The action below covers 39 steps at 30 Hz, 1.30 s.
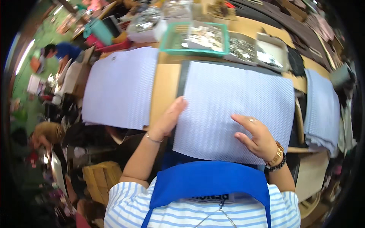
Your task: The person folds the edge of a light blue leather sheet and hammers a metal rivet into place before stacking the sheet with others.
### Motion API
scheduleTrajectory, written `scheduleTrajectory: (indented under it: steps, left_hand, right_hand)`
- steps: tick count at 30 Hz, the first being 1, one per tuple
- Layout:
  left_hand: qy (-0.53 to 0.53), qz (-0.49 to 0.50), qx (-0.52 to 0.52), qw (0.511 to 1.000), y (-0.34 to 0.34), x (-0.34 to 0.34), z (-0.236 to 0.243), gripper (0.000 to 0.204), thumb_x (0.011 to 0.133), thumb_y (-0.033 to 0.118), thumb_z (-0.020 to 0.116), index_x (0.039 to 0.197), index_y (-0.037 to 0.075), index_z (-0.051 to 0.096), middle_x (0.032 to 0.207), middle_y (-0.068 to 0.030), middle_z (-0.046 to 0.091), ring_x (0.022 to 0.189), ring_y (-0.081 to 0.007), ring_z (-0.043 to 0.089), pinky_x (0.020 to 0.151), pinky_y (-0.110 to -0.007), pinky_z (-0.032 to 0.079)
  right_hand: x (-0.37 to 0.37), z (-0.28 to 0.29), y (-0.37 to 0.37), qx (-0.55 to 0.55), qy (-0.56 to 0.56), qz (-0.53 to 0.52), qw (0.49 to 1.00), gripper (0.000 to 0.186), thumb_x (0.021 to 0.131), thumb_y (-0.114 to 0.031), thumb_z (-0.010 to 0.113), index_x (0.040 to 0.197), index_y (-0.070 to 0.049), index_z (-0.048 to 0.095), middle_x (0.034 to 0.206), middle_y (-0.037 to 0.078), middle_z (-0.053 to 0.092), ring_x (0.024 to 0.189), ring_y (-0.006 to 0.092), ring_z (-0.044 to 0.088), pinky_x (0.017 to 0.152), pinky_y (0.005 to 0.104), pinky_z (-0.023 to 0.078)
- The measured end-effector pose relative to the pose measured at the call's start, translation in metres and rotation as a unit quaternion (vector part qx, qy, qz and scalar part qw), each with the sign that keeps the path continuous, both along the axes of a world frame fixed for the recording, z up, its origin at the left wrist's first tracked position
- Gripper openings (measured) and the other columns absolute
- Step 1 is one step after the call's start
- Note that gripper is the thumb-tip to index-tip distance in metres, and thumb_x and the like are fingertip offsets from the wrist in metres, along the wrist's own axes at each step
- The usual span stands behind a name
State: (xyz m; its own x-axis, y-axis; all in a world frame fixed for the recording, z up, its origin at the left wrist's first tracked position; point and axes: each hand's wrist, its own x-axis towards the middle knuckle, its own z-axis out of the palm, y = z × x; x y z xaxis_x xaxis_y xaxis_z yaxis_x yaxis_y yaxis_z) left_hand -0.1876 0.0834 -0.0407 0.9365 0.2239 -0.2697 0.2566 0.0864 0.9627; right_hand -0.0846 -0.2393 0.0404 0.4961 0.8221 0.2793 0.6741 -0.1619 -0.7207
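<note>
- The textured pale-blue sheet (228, 95) lies flat in the middle of the frame, on a dark board (183, 78) that shows along its top and left edges.
- The left hand (171, 118) is at the sheet's left edge, its thumb side touching the border; most of its fingers are hidden, so I cannot tell whether it grips. A thin bracelet (154, 139) circles that wrist.
- The right hand (256, 136) is over the sheet's lower right part, loosely open, with thumb and forefinger apart and nothing between them. It wears a ring (251, 119), a gold watch (278, 154) and a dark bead bracelet (278, 165).
- Left of the middle, a stack of pale sheets (119, 91) lies on the wooden table (165, 81).
- Near the right edge, a bluish stack (322, 110) hangs over the table's side.
- At the top centre, a green basket (176, 51) holds pale pieces (207, 37), beside boxes of small shiny parts (240, 49).
- At the upper left, a person in blue (68, 50) bends forward.
- A blue apron (213, 176) fills the lower centre.
</note>
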Motion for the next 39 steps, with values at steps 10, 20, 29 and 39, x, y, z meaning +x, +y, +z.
scheduleTrajectory:
  steps: [10, 20, 29, 39]
  left_hand:
    - [-0.081, 0.039, 0.143, 0.986, -0.006, -0.017, 0.014, 0.05, 0.101, 0.006, 0.063, 0.146, -0.006, 0.047, 0.13, -0.0115, 0.066, 0.12, -0.0162, 0.061, 0.103, -0.031, 0.049]
    - [-0.119, 0.06, 0.508, 0.851, 0.026, 0.03, 0.074, 0.044, 0.091, 0.019, 0.075, 0.132, 0.006, 0.064, 0.105, -0.0099, 0.071, 0.088, -0.026, 0.067, 0.081, -0.036, 0.055]
    - [-0.201, 0.017, 0.632, 0.748, 0.054, 0.222, 0.094, 0.021, 0.093, 0.027, 0.071, 0.108, 0.014, 0.077, 0.103, -0.0066, 0.075, 0.095, -0.0298, 0.07, 0.081, -0.042, 0.056]
    - [-0.124, -0.111, 0.713, 0.681, -0.021, 0.315, 0.072, 0.02, 0.092, 0.03, 0.067, 0.101, 0.019, 0.081, 0.102, -0.0076, 0.077, 0.091, -0.0321, 0.072, 0.08, -0.044, 0.058]
  right_hand:
    - [-0.038, 0.129, 0.0, 0.41, 0.039, 0.201, 0.889, 0.075, 0.089, -0.046, 0.078, 0.155, -0.046, 0.041, 0.096, 0.001, 0.069, 0.072, 0.0232, 0.06, 0.066, 0.0476, 0.048]
    - [-0.011, 0.121, 0.034, 0.536, -0.016, 0.24, 0.81, 0.024, 0.089, -0.001, 0.067, 0.093, -0.019, 0.052, 0.083, -0.005, 0.063, 0.068, 0.007, 0.06, 0.058, 0.0237, 0.046]
    - [0.018, 0.104, 0.007, 0.408, -0.111, 0.108, 0.9, 0.023, 0.088, -0.033, 0.081, 0.083, -0.012, 0.073, 0.08, 0.004, 0.07, 0.059, 0.017, 0.06, 0.052, 0.0333, 0.045]
    - [0.102, -0.047, 0.046, 0.158, 0.017, -0.08, 0.984, 0.013, 0.09, -0.017, 0.08, 0.098, -0.009, 0.074, 0.074, 0.005, 0.068, 0.064, 0.017, 0.064, 0.061, 0.0309, 0.052]
